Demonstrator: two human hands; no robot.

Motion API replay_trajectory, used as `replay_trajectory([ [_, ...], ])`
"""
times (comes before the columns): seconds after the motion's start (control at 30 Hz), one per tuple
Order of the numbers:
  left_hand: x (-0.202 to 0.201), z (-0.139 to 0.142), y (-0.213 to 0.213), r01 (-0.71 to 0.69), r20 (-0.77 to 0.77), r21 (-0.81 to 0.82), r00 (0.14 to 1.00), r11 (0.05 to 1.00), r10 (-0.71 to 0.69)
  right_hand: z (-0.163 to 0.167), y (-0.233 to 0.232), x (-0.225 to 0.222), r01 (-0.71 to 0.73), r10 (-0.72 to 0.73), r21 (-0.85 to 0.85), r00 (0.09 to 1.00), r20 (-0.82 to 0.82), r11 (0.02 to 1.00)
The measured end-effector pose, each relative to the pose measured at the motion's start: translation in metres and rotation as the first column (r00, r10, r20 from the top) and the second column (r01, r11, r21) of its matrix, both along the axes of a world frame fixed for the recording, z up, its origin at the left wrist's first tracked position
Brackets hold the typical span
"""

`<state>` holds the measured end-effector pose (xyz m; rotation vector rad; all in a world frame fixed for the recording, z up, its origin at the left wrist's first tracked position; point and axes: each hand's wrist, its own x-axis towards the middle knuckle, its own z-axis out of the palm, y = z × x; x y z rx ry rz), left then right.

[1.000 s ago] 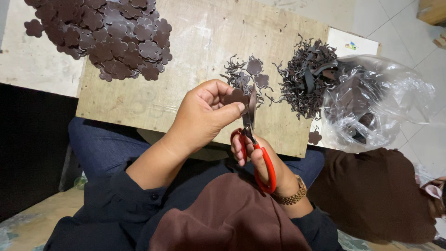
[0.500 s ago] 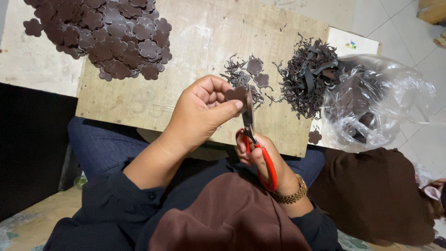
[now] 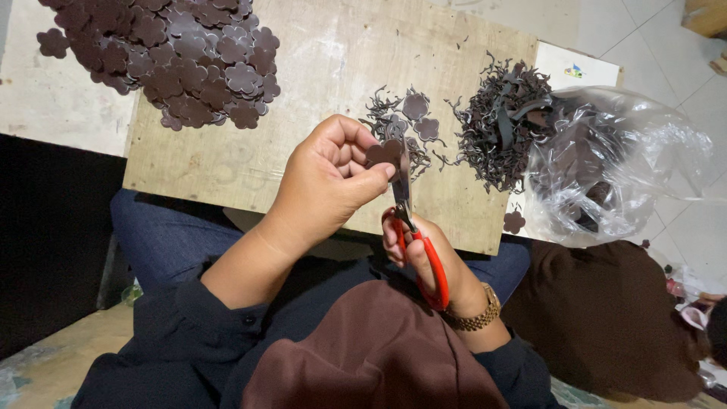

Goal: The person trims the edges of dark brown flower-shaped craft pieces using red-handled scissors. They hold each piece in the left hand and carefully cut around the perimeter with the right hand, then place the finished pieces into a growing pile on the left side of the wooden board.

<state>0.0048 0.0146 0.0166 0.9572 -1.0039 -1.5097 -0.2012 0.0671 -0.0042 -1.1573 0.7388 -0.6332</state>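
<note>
My left hand point(image 3: 329, 182) pinches a small dark brown flower-shaped piece point(image 3: 382, 151) between thumb and fingers, above the near edge of a wooden board point(image 3: 318, 68). My right hand point(image 3: 428, 257) grips red-handled scissors point(image 3: 413, 227) from below, with the blades pointing up and touching the piece's right side. The blades look nearly closed on the piece's edge.
A big heap of cut brown flower shapes point(image 3: 174, 53) lies at the board's far left. A few flowers and trimmings point(image 3: 409, 121) sit mid-board beside a pile of dark scraps point(image 3: 503, 121). A clear plastic bag point(image 3: 621, 167) of brown material lies at right; one flower point(image 3: 514, 222) lies near the board's corner.
The left hand has turned the piece slightly against the blades. The scissors have edged up and closed a little. Both hands stay in the same place.
</note>
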Motion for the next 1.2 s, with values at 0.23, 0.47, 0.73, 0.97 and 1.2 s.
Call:
replay_trajectory([
  [0.23, 0.0012, 0.0006, -0.0002, 0.007, -0.047, 0.031, 0.999, 0.999, -0.005, -0.009, 0.0018, -0.0009, 0.039, -0.04, 0.063, 0.999, 0.028, 0.997],
  [0.47, 0.0022, 0.0017, -0.0004, 0.025, -0.092, 0.062, 0.996, 0.998, -0.02, -0.0097, 0.0019, -0.0009, 0.04, -0.044, 0.087, 0.998, 0.041, 0.995],
  [0.73, -0.0014, -0.0032, -0.0006, 0.088, -0.064, 0.037, 0.994, 0.995, -0.086, -0.0068, -0.0018, 0.002, -0.01, 0.009, 0.011, 0.996, 0.088, 1.0],
  [0.97, -0.0015, -0.003, -0.0023, 0.078, -0.084, 0.078, 0.994, 0.994, -0.071, -0.0091, 0.0005, -0.0031, 0.011, -0.017, 0.076, 0.997, 0.077, 0.997],
  [1.2, -0.0019, -0.0034, -0.0019, 0.118, -0.085, 0.073, 0.99, 0.99, -0.112, -0.0053, -0.0021, 0.0014, -0.013, 0.014, -0.029, 0.999, 0.052, 1.0],
])
